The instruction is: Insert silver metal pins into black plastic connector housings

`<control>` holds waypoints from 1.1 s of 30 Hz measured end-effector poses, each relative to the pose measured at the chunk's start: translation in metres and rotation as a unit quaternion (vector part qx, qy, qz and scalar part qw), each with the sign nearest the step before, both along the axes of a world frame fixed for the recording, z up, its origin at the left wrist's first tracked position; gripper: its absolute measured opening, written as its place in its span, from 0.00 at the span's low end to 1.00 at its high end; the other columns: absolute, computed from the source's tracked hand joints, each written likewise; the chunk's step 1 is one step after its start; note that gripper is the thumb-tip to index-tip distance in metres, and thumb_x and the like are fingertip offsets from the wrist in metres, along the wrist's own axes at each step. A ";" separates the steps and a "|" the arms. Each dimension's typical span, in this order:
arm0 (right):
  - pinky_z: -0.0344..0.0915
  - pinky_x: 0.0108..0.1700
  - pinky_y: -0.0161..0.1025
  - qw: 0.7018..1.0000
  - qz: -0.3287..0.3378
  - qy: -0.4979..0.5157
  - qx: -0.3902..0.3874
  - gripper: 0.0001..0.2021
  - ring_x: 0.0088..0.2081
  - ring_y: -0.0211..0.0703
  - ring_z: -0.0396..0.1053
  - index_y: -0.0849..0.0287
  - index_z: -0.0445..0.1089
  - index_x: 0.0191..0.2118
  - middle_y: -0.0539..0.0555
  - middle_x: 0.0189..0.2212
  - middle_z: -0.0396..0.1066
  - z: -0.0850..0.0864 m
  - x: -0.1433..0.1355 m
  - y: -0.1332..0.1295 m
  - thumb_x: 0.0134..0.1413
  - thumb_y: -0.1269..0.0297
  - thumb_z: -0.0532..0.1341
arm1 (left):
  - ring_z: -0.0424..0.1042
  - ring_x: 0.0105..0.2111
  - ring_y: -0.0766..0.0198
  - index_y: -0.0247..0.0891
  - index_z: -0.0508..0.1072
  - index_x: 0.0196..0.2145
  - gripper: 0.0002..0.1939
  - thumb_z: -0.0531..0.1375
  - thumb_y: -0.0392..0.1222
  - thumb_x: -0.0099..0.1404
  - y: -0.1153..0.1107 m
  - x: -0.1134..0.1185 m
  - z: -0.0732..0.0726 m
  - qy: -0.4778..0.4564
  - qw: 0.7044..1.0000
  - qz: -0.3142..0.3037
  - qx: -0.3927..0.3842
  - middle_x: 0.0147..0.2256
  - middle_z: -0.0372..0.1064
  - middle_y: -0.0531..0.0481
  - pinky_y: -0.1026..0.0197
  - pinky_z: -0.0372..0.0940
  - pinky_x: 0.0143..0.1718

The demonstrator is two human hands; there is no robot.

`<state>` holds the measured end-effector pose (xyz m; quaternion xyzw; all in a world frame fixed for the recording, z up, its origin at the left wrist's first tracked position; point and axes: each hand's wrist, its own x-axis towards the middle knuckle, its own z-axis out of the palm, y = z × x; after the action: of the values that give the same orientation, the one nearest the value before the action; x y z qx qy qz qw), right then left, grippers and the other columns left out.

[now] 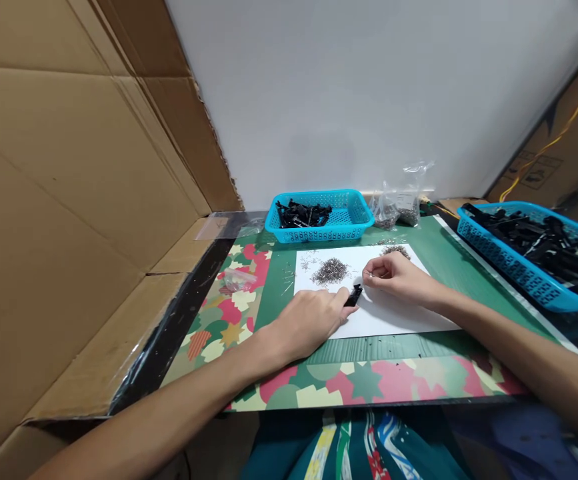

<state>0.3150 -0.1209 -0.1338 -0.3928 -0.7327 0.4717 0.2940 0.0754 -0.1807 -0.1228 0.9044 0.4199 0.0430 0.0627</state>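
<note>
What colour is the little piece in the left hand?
The piece is black, seen in the head view.

Surroundings of the work surface. A pale, plain wall rises behind the far edge of the dark bench. Along the left edge stands a tall, creased cardboard panel, its far border ragged; flat cardboard lies at its foot. A clear plastic sheet rests at the far left corner. The bench bears a green mat, bordered left and near in pink, cream and green shapes, including stars; a small crumpled clear bag lies on the left border. Beyond the right edge, a twisted yellow-orange cord runs before a carton with printed symbols.
</note>
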 end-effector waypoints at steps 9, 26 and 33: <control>0.52 0.26 0.36 0.994 -0.016 -0.076 0.080 0.09 0.24 0.36 0.60 0.61 0.76 0.28 0.50 0.21 0.69 0.001 -0.005 -0.006 0.57 0.66 0.62 | 0.74 0.29 0.54 0.36 0.70 0.46 0.23 0.43 0.54 0.83 0.002 0.000 -0.005 0.021 0.999 -0.012 0.022 0.31 0.75 0.43 0.59 0.54 0.28; 0.52 0.29 0.36 0.977 -0.031 -0.118 0.174 0.06 0.24 0.35 0.58 0.60 0.76 0.32 0.47 0.21 0.66 0.000 -0.003 -0.009 0.56 0.67 0.62 | 0.80 0.31 0.52 0.34 0.71 0.44 0.23 0.44 0.52 0.83 -0.001 0.005 0.004 0.056 0.997 -0.004 0.043 0.32 0.79 0.44 0.57 0.64 0.28; 0.53 0.29 0.37 0.977 -0.017 -0.124 0.171 0.06 0.24 0.36 0.59 0.60 0.77 0.32 0.47 0.20 0.66 0.000 -0.001 -0.007 0.55 0.68 0.62 | 0.80 0.31 0.52 0.34 0.72 0.45 0.22 0.46 0.52 0.83 0.000 0.004 0.004 0.050 0.998 -0.001 0.039 0.32 0.79 0.44 0.58 0.64 0.27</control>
<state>0.3144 -0.1276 -0.1341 -0.4045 -0.8266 0.2819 0.2712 0.0798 -0.1807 -0.1192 0.9075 0.4198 0.0134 0.0066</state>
